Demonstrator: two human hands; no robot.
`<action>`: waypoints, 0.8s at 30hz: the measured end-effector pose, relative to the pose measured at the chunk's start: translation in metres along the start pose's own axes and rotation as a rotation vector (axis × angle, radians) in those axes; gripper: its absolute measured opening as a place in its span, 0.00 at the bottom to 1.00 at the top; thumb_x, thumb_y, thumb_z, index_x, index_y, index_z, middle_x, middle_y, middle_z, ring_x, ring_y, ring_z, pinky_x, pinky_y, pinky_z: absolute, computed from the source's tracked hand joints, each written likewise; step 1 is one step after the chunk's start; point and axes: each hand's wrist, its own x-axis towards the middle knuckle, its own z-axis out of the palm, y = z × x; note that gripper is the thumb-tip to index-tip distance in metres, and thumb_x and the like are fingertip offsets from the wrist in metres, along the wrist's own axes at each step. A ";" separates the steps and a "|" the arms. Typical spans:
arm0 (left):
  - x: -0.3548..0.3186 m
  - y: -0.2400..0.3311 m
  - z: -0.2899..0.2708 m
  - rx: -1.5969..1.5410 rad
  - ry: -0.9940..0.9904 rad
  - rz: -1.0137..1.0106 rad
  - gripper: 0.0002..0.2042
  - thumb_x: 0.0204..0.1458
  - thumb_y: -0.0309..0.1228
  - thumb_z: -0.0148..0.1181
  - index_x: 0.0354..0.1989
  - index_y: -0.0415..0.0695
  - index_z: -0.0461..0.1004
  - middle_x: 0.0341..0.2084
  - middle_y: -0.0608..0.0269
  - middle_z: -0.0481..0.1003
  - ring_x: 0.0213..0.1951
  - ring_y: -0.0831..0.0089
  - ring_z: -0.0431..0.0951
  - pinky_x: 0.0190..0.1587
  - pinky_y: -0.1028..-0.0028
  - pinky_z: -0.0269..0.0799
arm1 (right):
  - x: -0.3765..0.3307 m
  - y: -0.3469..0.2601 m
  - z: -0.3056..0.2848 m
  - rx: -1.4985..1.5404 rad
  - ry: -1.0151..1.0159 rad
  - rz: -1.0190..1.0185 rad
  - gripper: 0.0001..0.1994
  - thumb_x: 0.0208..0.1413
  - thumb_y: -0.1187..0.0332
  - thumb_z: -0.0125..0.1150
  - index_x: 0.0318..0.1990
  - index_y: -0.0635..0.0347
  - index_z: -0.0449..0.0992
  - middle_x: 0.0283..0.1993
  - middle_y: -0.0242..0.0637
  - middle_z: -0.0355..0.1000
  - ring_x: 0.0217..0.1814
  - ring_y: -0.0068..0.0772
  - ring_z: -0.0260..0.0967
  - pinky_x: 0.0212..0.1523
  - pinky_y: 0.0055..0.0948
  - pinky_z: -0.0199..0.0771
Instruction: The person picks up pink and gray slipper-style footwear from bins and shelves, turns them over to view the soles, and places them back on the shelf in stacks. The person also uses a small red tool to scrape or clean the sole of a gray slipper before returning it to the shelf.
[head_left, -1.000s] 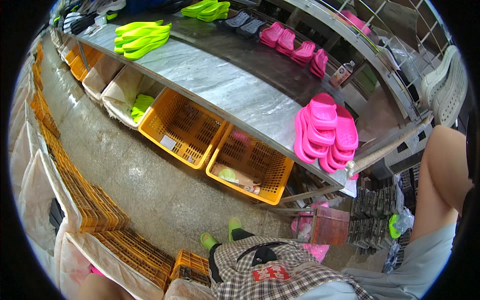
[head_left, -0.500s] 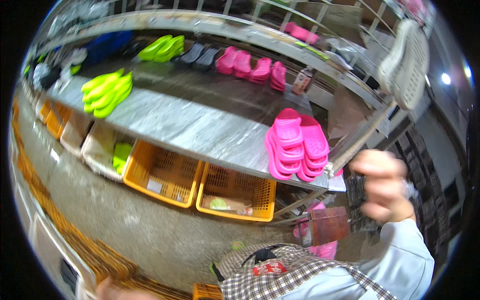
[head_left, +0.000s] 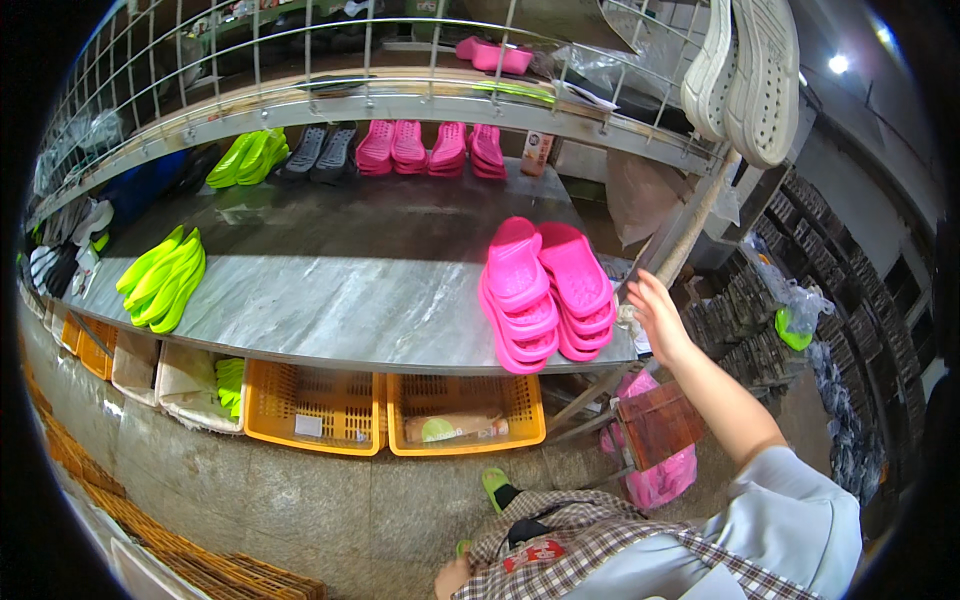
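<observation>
A long grey marbled surface [head_left: 330, 310] spans the view below a wire rack [head_left: 450, 108], with two yellow crates [head_left: 275, 400] under its near edge. Bright pink shoes [head_left: 525, 285] stand in two adjoining stacks at the surface's right end. Pale perforated shoes [head_left: 760, 85] hang above the post [head_left: 700, 225] beside that end. A smaller lime stack [head_left: 163, 280] sits far left. The right grip [head_left: 655, 318] is open, fingers extended just beside the pink stacks; I cannot tell whether they touch the post. The left grip [head_left: 453, 578], smallest, shows partly beside the checked apron [head_left: 585, 515], its state unclear.
</observation>
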 end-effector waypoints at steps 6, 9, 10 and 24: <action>0.028 -0.018 -0.006 0.012 -0.033 -0.168 0.23 0.53 0.42 0.52 0.57 0.48 0.65 0.49 0.53 0.69 0.52 0.57 0.68 0.53 0.62 0.65 | 0.086 0.017 0.024 0.280 -0.010 0.462 0.42 0.56 0.37 0.45 0.69 0.55 0.44 0.69 0.50 0.49 0.70 0.42 0.49 0.66 0.46 0.51; 0.064 -0.011 -0.007 -0.027 -0.190 -0.304 0.28 0.51 0.49 0.53 0.60 0.54 0.63 0.57 0.52 0.67 0.59 0.56 0.65 0.59 0.63 0.62 | 0.097 0.028 0.039 0.465 -0.291 0.468 0.39 0.58 0.36 0.40 0.68 0.55 0.49 0.67 0.44 0.56 0.69 0.37 0.53 0.68 0.43 0.50; 0.074 0.000 -0.003 -0.049 -0.224 -0.320 0.29 0.50 0.50 0.53 0.61 0.53 0.61 0.57 0.52 0.66 0.59 0.56 0.65 0.60 0.63 0.62 | 0.097 0.029 0.041 0.477 -0.482 0.439 0.37 0.60 0.37 0.34 0.67 0.55 0.53 0.65 0.38 0.60 0.67 0.33 0.55 0.68 0.43 0.49; 0.083 0.142 -0.059 0.020 -0.201 -0.381 0.23 0.57 0.45 0.45 0.60 0.53 0.62 0.55 0.56 0.67 0.55 0.60 0.68 0.56 0.63 0.64 | 0.288 -0.009 0.097 0.001 -0.010 -0.197 0.26 0.56 0.55 0.52 0.59 0.58 0.65 0.59 0.39 0.62 0.61 0.36 0.57 0.60 0.32 0.54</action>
